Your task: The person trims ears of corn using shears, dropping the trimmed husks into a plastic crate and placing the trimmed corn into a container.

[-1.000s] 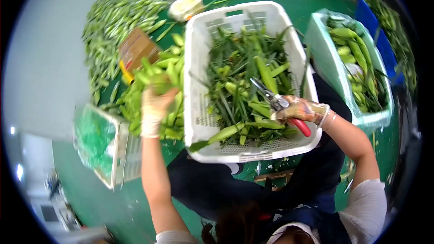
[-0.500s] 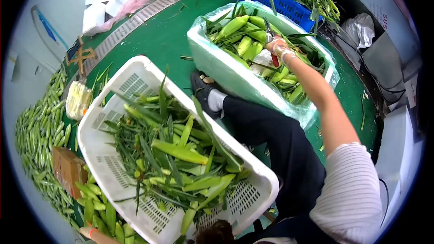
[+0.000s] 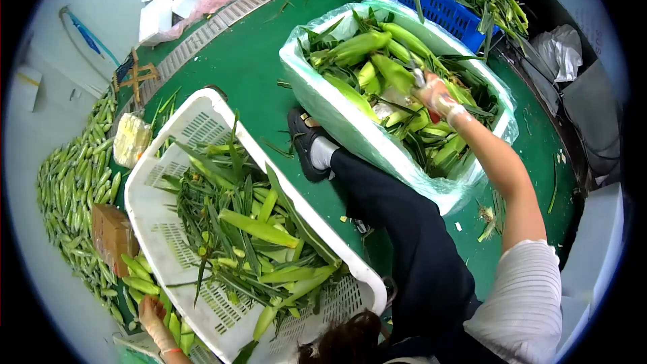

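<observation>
My right hand (image 3: 437,96) is closed around what look like red-handled pruning shears (image 3: 419,78), over a foam box (image 3: 350,121) lined with green plastic. Ears of corn in green husks fill the box, and one broad ear (image 3: 393,74) lies right against the metal end of the shears. At the lower left, my left hand (image 3: 153,313) is beside a pile of husked-in corn ears (image 3: 139,285). Its fingers are slightly bent, with nothing visible in them. Between my hands stands a white plastic basket (image 3: 151,192) of loose husks and leaves.
A blue crate (image 3: 431,3) heaped with leaves stands behind the foam box. To the left are many green pods or ears (image 3: 74,195), a cardboard box (image 3: 111,232) and a pale wrapped bundle (image 3: 132,139). My leg (image 3: 397,195) stretches between basket and box.
My left hand has come further up into view beside the corn pile. My right hand has moved slightly down and right with the shears, and a broad corn ear now lies against their tip.
</observation>
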Action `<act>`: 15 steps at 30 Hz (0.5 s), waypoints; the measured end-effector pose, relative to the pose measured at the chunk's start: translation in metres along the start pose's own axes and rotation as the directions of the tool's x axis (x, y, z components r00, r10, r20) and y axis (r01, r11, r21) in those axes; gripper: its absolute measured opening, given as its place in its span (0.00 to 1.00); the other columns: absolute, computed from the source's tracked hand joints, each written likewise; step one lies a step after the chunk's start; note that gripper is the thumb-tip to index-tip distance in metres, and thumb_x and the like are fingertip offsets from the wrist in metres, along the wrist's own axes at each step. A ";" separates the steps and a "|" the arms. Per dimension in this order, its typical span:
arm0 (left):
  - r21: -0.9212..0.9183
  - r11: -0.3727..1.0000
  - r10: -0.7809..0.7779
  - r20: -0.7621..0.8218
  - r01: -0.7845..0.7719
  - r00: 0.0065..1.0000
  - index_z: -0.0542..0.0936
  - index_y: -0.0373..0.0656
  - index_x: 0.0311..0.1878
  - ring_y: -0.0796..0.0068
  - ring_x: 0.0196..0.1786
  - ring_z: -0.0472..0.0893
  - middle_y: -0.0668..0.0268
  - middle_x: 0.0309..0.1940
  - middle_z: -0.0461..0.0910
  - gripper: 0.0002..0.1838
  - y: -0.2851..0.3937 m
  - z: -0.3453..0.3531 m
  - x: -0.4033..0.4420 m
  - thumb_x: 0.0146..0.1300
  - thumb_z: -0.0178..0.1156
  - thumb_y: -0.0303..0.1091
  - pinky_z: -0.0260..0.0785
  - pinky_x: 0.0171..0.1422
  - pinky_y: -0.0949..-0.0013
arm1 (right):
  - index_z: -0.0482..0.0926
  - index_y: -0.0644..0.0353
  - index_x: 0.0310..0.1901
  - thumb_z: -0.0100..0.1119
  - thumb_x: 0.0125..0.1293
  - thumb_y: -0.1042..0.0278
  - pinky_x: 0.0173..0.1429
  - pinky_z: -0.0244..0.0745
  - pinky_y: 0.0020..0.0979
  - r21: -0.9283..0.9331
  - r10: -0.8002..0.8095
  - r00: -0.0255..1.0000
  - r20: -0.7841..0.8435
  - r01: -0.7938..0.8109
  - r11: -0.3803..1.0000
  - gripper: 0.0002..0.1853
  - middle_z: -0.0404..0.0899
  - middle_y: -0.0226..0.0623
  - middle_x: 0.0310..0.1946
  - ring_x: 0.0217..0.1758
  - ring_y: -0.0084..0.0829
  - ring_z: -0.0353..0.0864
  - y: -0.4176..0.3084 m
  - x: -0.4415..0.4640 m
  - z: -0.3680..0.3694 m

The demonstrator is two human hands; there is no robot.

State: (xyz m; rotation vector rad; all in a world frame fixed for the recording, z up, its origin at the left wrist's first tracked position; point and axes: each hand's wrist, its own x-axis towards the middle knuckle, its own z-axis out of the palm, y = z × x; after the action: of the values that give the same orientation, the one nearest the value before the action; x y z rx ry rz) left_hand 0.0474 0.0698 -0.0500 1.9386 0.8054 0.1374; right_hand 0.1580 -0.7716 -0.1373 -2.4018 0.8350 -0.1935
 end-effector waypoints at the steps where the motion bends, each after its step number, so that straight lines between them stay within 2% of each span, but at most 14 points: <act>1: -0.003 0.999 0.047 -0.006 -0.047 0.999 0.77 0.42 0.49 0.81 0.28 0.74 0.69 0.34 0.79 0.18 0.014 0.016 -0.019 0.64 0.57 0.45 0.66 0.32 0.79 | 0.74 0.63 0.43 0.64 0.52 0.58 0.42 0.73 0.38 0.033 -0.055 0.998 0.019 0.055 0.998 0.21 0.79 0.47 0.34 0.36 0.42 0.78 -0.003 -0.030 -0.020; 2: -0.007 0.996 0.094 -0.010 -0.094 0.996 0.77 0.41 0.49 0.82 0.28 0.74 0.69 0.33 0.79 0.16 0.028 0.034 -0.039 0.65 0.57 0.43 0.67 0.33 0.79 | 0.73 0.63 0.41 0.65 0.52 0.56 0.41 0.73 0.37 0.064 -0.110 0.993 0.034 0.107 0.992 0.21 0.77 0.43 0.32 0.34 0.38 0.77 -0.005 -0.060 -0.041; 4: -0.010 0.989 0.147 0.130 -0.147 0.981 0.77 0.38 0.50 0.80 0.32 0.78 0.65 0.36 0.80 0.17 0.071 0.070 -0.098 0.65 0.57 0.40 0.71 0.36 0.77 | 0.72 0.62 0.38 0.65 0.53 0.59 0.37 0.71 0.33 0.150 -0.217 0.965 0.148 0.195 0.969 0.18 0.73 0.38 0.27 0.30 0.31 0.73 -0.020 -0.125 -0.083; 6: -0.049 0.970 0.240 0.301 -0.237 0.923 0.76 0.34 0.52 0.75 0.36 0.81 0.61 0.39 0.81 0.19 0.100 0.098 -0.145 0.66 0.56 0.39 0.73 0.42 0.74 | 0.71 0.61 0.36 0.66 0.54 0.63 0.34 0.69 0.31 0.309 -0.381 0.906 0.184 0.315 0.897 0.15 0.69 0.34 0.25 0.29 0.27 0.69 -0.034 -0.183 -0.108; 8: -0.169 0.963 0.266 0.473 -0.210 0.840 0.74 0.31 0.54 0.72 0.40 0.81 0.57 0.42 0.81 0.21 0.126 0.127 -0.188 0.66 0.55 0.39 0.74 0.48 0.70 | 0.71 0.61 0.35 0.67 0.53 0.67 0.34 0.69 0.30 0.485 -0.452 0.832 0.321 0.265 0.834 0.14 0.69 0.33 0.26 0.29 0.27 0.69 -0.063 -0.228 -0.125; 10: -0.318 0.943 0.291 0.638 -0.100 0.713 0.71 0.29 0.58 0.67 0.45 0.81 0.55 0.45 0.80 0.24 0.131 0.152 -0.214 0.69 0.52 0.41 0.73 0.52 0.68 | 0.71 0.61 0.37 0.67 0.55 0.66 0.36 0.70 0.31 0.610 -0.596 0.687 0.417 0.275 0.743 0.15 0.70 0.34 0.27 0.28 0.31 0.70 -0.093 -0.257 -0.119; 12: -0.592 0.798 0.412 0.672 0.113 0.615 0.66 0.32 0.62 0.65 0.53 0.78 0.54 0.51 0.76 0.28 0.129 0.168 -0.247 0.68 0.54 0.44 0.69 0.58 0.65 | 0.69 0.60 0.40 0.67 0.55 0.65 0.39 0.71 0.35 0.466 -0.828 0.422 0.370 0.687 0.558 0.17 0.72 0.38 0.29 0.31 0.37 0.74 -0.125 -0.280 -0.099; 13: -0.747 0.618 0.538 0.629 0.245 0.561 0.67 0.34 0.61 0.64 0.53 0.77 0.56 0.53 0.75 0.26 0.110 0.174 -0.245 0.67 0.56 0.44 0.68 0.59 0.62 | 0.67 0.60 0.43 0.67 0.54 0.66 0.42 0.72 0.37 0.541 -0.865 0.325 0.383 0.680 0.495 0.20 0.74 0.41 0.31 0.35 0.42 0.77 -0.136 -0.289 -0.082; 14: -0.826 0.465 0.384 0.513 0.319 0.768 0.71 0.35 0.54 0.63 0.50 0.77 0.58 0.46 0.78 0.21 0.135 0.172 -0.265 0.67 0.56 0.43 0.68 0.58 0.59 | 0.67 0.61 0.43 0.67 0.54 0.67 0.41 0.72 0.37 0.584 -0.829 0.250 0.499 0.610 0.536 0.20 0.74 0.42 0.31 0.37 0.43 0.78 -0.164 -0.301 -0.081; 15: -0.858 0.419 0.344 0.453 0.297 0.822 0.72 0.36 0.49 0.63 0.47 0.77 0.58 0.43 0.78 0.18 0.132 0.163 -0.251 0.66 0.57 0.42 0.68 0.56 0.60 | 0.67 0.62 0.44 0.67 0.54 0.68 0.41 0.71 0.36 0.623 -0.869 0.206 0.449 0.625 0.470 0.20 0.74 0.41 0.30 0.36 0.42 0.78 -0.178 -0.309 -0.067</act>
State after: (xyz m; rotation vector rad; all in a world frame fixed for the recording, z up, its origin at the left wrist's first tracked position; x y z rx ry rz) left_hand -0.0151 -0.2382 0.0377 0.7916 0.1474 -0.0143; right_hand -0.0152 -0.5034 0.0354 -2.0355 -0.8164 0.2695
